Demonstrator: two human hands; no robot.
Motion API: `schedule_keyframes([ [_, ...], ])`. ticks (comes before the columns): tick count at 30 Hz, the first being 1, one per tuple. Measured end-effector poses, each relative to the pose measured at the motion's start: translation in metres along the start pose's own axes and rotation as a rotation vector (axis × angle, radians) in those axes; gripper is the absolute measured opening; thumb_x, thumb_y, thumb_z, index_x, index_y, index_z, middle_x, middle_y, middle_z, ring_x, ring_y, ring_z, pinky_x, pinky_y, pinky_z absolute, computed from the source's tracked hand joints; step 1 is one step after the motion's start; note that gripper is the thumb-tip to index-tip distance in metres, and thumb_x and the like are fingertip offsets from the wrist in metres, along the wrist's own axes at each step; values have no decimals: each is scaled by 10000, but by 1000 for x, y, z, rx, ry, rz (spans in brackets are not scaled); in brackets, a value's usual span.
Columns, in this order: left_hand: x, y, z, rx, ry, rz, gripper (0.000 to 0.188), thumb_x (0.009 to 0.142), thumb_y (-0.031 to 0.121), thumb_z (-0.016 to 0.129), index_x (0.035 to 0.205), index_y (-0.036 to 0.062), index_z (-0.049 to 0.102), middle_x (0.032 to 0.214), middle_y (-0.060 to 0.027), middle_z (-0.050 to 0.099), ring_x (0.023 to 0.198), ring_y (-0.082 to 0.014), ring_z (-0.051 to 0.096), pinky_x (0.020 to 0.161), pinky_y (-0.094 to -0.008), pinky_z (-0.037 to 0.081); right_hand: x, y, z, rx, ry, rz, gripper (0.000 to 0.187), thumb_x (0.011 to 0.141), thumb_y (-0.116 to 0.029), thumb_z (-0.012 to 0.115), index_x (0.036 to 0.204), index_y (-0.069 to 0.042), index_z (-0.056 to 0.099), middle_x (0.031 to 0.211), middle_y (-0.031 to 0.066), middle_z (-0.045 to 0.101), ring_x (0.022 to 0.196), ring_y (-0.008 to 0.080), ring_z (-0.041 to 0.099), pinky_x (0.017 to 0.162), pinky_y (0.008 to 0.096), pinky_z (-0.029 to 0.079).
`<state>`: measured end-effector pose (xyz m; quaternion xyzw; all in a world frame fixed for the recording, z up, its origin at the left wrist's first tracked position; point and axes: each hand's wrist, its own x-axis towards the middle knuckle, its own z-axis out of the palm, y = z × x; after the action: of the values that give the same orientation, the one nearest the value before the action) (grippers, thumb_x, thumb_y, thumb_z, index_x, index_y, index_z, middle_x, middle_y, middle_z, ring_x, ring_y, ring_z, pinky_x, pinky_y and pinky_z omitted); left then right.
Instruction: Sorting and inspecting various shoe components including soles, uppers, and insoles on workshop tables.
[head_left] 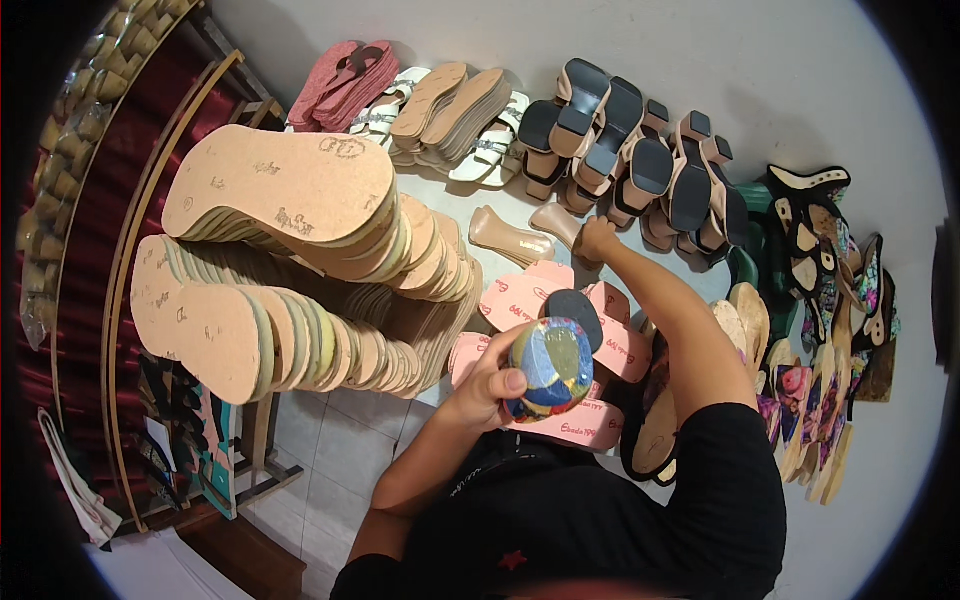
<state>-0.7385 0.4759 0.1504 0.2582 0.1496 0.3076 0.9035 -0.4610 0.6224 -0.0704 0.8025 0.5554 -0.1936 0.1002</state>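
My left hand (pixel 488 385) grips a rounded, multicoloured patterned object (pixel 552 370) with a flat grey-green face; its kind is unclear. My right arm stretches forward, and my right hand (pixel 597 241) is closed at the near end of a glossy beige shoe-shaped piece (pixel 557 224), the fingertips partly hidden. Beside it on the left lies a matching beige piece (pixel 508 238). Between my hands, pink printed insoles (pixel 518 300) are spread out, with a dark oval pad (pixel 574 320) on them, partly behind the patterned object.
Two long stacks of tan sole boards (pixel 280 185) fill the left. Along the wall stand red soles (pixel 345 85), tan soles (pixel 450 100), white sandals (pixel 495 145) and black-soled heeled shoes (pixel 640 130). Floral sandals (pixel 820 260) and wooden soles (pixel 752 320) are at the right.
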Motion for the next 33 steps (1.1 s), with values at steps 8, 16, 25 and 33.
schedule_keyframes([
  [8,15,-1,-2,122,-50,-123,921,514,478,767,1163,-66,405,1065,-141,529,946,-208,572,836,-310,464,20,18,1,-83,-155,-200,423,729,-219,571,1028,67,483,913,273,590,900,373,579,798,408,459],
  [16,13,3,-13,160,-27,-150,986,475,530,781,1164,-70,410,1085,-132,527,951,-203,572,837,-313,463,-15,-8,-58,321,98,-541,214,758,-117,441,889,50,472,840,271,578,826,415,554,717,446,430],
  [25,13,1,-24,156,-36,-188,940,512,466,770,1233,-18,410,1130,-107,474,1056,-205,486,915,-312,387,42,-69,-19,343,-60,-607,298,747,-175,482,937,52,523,895,248,572,874,378,549,761,406,431],
  [33,6,11,-26,106,2,-146,922,534,442,783,1230,-31,406,1136,-113,497,1053,-204,500,915,-323,389,40,-85,7,55,72,-490,544,571,-328,700,881,97,561,880,276,587,852,370,584,771,381,471],
])
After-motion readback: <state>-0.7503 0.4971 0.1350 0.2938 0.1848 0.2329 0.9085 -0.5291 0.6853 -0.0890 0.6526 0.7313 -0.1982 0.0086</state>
